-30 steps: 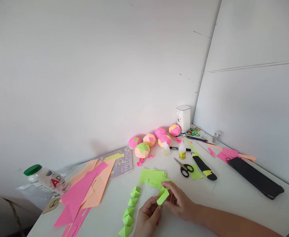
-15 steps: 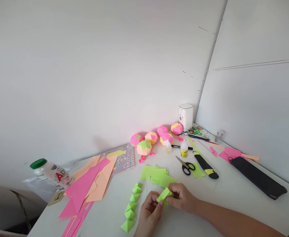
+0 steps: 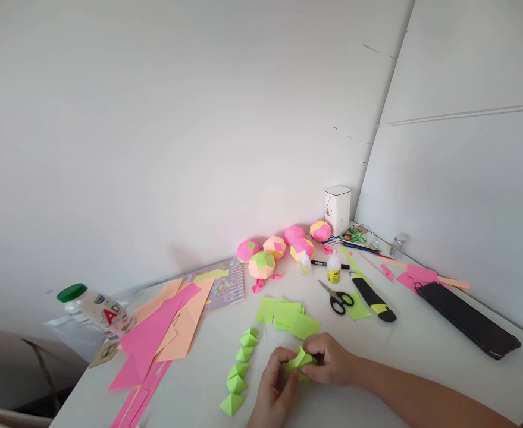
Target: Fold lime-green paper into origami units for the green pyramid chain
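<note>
Between my two hands is a partly folded piece of green paper (image 3: 300,359), held just above the table near its front. My left hand (image 3: 275,386) pinches its left side with thumb and fingers. At its right side, my right hand (image 3: 330,361) grips it, also between thumb and fingers. To the left of my hands runs a row of several folded green paper pieces (image 3: 237,371), each with a raised point. Just beyond my hands lie flat green paper squares (image 3: 288,314), some overlapping.
Scissors (image 3: 337,297), a black and yellow cutter knife (image 3: 373,299) and glue bottles (image 3: 334,268) lie or stand beyond my right hand. Paper balls (image 3: 262,266) sit by the wall. Pink and orange sheets (image 3: 154,333) and a white bottle (image 3: 96,312) are at left, a black case (image 3: 466,318) at right.
The green paper in my hands has gone from a flat-looking folded strip to a more bent, peaked shape. My left fingers have shifted slightly right and closed in around it.
</note>
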A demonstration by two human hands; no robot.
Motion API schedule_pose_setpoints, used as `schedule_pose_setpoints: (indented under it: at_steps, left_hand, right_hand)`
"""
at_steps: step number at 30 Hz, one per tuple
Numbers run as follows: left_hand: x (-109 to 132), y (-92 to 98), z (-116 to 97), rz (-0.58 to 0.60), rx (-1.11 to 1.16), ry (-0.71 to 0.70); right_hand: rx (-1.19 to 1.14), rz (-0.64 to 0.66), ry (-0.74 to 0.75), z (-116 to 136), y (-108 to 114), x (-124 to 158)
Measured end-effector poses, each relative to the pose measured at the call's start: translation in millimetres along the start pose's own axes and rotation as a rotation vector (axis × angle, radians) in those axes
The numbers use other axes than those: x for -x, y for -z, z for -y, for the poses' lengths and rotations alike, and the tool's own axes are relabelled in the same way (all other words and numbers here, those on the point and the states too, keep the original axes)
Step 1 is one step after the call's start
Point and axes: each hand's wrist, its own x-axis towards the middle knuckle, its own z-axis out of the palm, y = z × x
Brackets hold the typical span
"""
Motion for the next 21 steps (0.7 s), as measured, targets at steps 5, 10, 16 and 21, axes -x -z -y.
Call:
schedule_pose_setpoints:
  at_steps: [5, 10, 16, 21]
  left_hand:
    - [-1, 2.6, 0, 0.115, -0.014, -0.006]
    - [-3, 2.2, -2, 0.087, 0.042, 0.067]
    - [-4, 0.3, -4, 0.024, 0.131, 0.193]
    - [-5, -2.0, -8, 0.021, 0.168, 0.207]
  right_hand:
    - [0.017, -0.004, 0.055, -5, -1, -2]
    - [-0.003, -0.025, 0.112, -3, 0, 0]
    - [0.238, -0.244, 0.206, 17, 15, -20]
    - [0.816, -0.153, 0.317, 37, 41, -106]
